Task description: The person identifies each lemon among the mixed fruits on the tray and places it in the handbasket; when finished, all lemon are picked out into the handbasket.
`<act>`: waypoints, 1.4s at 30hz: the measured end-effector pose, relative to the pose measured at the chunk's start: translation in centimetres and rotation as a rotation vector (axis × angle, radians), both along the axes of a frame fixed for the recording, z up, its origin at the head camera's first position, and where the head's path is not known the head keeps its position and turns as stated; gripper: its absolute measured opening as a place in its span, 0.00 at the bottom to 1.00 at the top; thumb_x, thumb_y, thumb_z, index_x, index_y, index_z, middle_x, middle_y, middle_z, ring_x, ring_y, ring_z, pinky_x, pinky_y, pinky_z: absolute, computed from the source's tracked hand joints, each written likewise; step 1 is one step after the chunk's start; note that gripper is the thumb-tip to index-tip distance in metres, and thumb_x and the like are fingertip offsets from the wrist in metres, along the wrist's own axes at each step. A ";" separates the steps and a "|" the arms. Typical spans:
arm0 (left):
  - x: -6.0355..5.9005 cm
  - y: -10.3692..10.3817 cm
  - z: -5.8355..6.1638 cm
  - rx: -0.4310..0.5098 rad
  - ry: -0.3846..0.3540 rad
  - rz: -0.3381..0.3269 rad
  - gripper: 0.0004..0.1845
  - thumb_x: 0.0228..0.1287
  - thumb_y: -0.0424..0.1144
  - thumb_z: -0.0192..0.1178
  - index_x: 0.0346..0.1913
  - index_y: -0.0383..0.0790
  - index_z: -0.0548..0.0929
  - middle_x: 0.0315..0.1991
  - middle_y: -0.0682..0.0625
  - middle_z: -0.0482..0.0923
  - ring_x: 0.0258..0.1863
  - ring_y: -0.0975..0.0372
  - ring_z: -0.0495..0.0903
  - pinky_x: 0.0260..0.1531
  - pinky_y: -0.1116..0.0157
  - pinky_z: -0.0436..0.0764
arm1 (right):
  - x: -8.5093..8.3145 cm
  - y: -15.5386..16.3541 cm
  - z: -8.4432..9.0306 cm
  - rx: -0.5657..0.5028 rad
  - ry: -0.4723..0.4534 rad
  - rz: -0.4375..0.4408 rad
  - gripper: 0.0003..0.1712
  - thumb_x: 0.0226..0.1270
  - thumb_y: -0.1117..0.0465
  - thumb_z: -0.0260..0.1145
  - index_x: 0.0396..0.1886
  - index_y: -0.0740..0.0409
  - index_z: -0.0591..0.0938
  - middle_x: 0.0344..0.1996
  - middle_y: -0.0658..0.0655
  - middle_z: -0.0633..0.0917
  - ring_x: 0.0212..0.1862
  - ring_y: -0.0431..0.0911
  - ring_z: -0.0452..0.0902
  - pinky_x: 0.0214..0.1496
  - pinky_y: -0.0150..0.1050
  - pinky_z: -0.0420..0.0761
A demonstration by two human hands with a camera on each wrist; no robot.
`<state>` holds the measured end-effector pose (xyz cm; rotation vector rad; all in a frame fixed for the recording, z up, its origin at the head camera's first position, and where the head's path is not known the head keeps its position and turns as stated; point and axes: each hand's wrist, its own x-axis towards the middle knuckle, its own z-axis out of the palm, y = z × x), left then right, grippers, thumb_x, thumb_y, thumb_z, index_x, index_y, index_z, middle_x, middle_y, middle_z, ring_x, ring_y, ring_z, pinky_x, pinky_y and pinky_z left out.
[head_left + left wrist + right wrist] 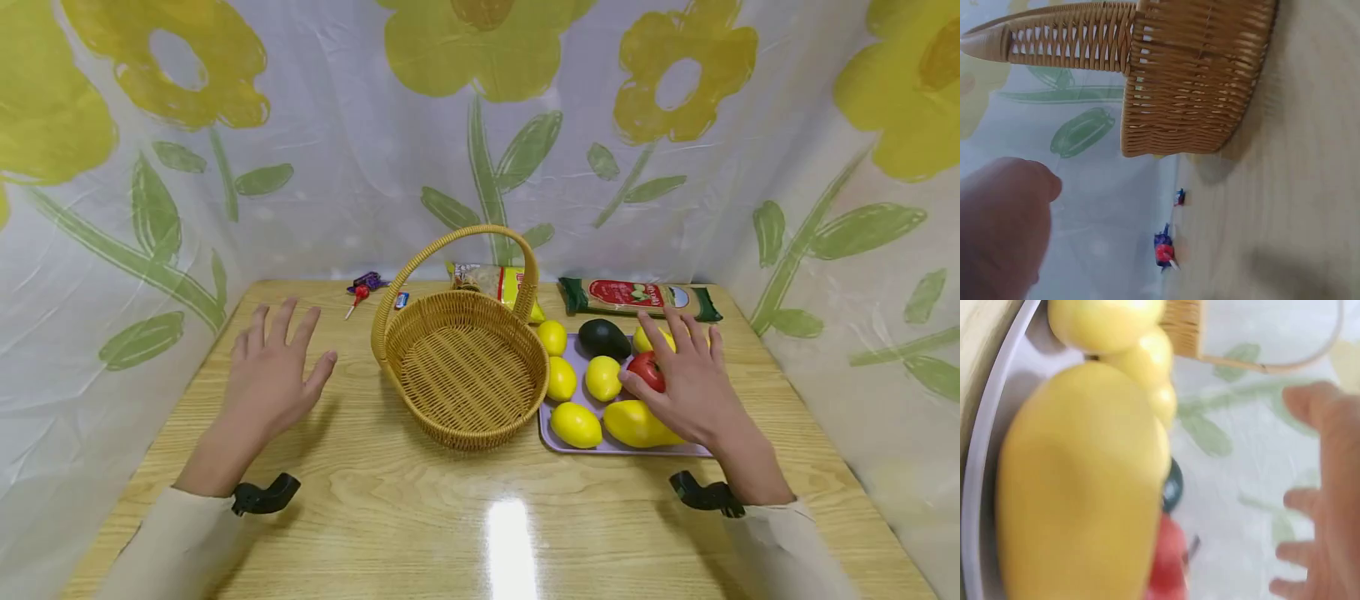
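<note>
Fingers spread, my left hand [273, 375] hovers over the left part of the wooden table, holding nothing. My right hand [690, 383] is held with fingers apart above the purple tray [637, 450], also without anything in it. On the tray lie several yellow lemons [576, 425], a dark avocado [603, 339], a red apple [647, 371] and a large yellow mango [637, 423]. The hand partly covers the apple and the fruit behind it in the head view. Between both hands stands a wicker basket [472, 367], its handle upright and its woven bottom showing.
Behind the basket lies a yellow snack bag [510, 287]. A green and red package [637, 298] is at the back right. At the back left are a red lollipop [362, 292], a purple-wrapped candy [367, 282] and a small blue packet [402, 300]. Flowered cloth [337, 167] encloses the table.
</note>
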<state>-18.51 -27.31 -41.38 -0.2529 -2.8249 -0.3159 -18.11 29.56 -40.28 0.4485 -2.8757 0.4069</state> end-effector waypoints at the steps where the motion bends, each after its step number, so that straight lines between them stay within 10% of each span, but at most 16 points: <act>1: 0.4 -0.2 0.0 0.032 0.022 -0.013 0.38 0.85 0.56 0.54 0.86 0.39 0.62 0.86 0.29 0.54 0.84 0.28 0.47 0.75 0.20 0.56 | 0.4 0.6 0.1 -0.041 -0.006 0.016 0.52 0.80 0.35 0.63 0.92 0.49 0.54 0.89 0.71 0.50 0.85 0.76 0.45 0.84 0.83 0.39; 7: 3.5 -1.7 0.0 0.343 0.089 -0.072 0.32 0.80 0.46 0.65 0.81 0.40 0.72 0.79 0.31 0.68 0.76 0.30 0.65 0.69 0.28 0.70 | 4.1 5.4 0.8 -0.298 -0.059 0.040 0.48 0.76 0.51 0.74 0.89 0.42 0.63 0.84 0.68 0.65 0.79 0.74 0.62 0.70 0.87 0.65; 10: 5.2 -2.0 -0.2 0.496 0.101 -0.058 0.29 0.80 0.42 0.67 0.79 0.45 0.76 0.77 0.37 0.74 0.74 0.42 0.73 0.71 0.57 0.80 | 6.0 7.9 0.7 -0.355 -0.056 -0.004 0.43 0.75 0.56 0.76 0.85 0.39 0.70 0.79 0.62 0.75 0.75 0.55 0.72 0.79 0.52 0.75; 14: 6.9 -1.3 -0.8 0.743 0.099 -0.060 0.25 0.79 0.34 0.67 0.76 0.42 0.79 0.72 0.53 0.79 0.69 0.66 0.77 0.59 0.87 0.77 | 7.7 10.7 -0.1 -0.403 -0.062 -0.047 0.37 0.74 0.60 0.78 0.79 0.46 0.78 0.70 0.38 0.81 0.63 0.22 0.71 0.58 0.09 0.66; 19: 7.8 2.0 -2.2 1.101 0.036 -0.057 0.23 0.79 0.27 0.64 0.72 0.29 0.79 0.67 0.60 0.82 0.67 0.71 0.80 0.59 0.79 0.84 | 8.3 12.6 -1.7 -0.462 -0.068 -0.069 0.32 0.73 0.63 0.78 0.74 0.57 0.81 0.60 0.20 0.77 0.59 0.15 0.73 0.53 0.09 0.75; 25: 8.6 7.6 -5.1 1.393 0.030 -0.014 0.21 0.74 0.20 0.65 0.67 0.22 0.80 0.65 0.50 0.84 0.65 0.62 0.85 0.57 0.68 0.90 | 7.7 12.2 -4.4 -0.605 0.007 -0.029 0.27 0.69 0.75 0.76 0.67 0.69 0.84 0.59 0.33 0.87 0.60 0.24 0.81 0.60 0.15 0.80; 30: 9.1 11.9 -6.8 1.433 0.111 -0.019 0.17 0.73 0.21 0.67 0.62 0.19 0.82 0.68 0.39 0.82 0.67 0.59 0.84 0.61 0.67 0.88 | 6.9 11.5 -6.3 -0.697 0.091 -0.013 0.25 0.64 0.82 0.75 0.61 0.74 0.85 0.57 0.44 0.90 0.62 0.30 0.82 0.63 0.18 0.81; 38: 9.4 16.3 -9.0 1.332 0.097 -0.099 0.30 0.72 0.24 0.69 0.75 0.27 0.74 0.83 0.34 0.59 0.80 0.55 0.65 0.74 0.69 0.78 | 6.4 11.6 -8.3 -0.664 0.092 -0.089 0.32 0.62 0.80 0.79 0.66 0.71 0.83 0.60 0.30 0.82 0.62 0.22 0.78 0.61 0.14 0.78; 42: 9.4 17.7 -9.4 1.256 0.092 -0.076 0.34 0.74 0.31 0.70 0.79 0.39 0.73 0.86 0.39 0.53 0.84 0.45 0.56 0.82 0.49 0.68 | 6.0 11.4 -8.7 -0.629 0.102 -0.109 0.35 0.61 0.78 0.81 0.69 0.70 0.82 0.60 0.27 0.80 0.60 0.19 0.76 0.60 0.12 0.76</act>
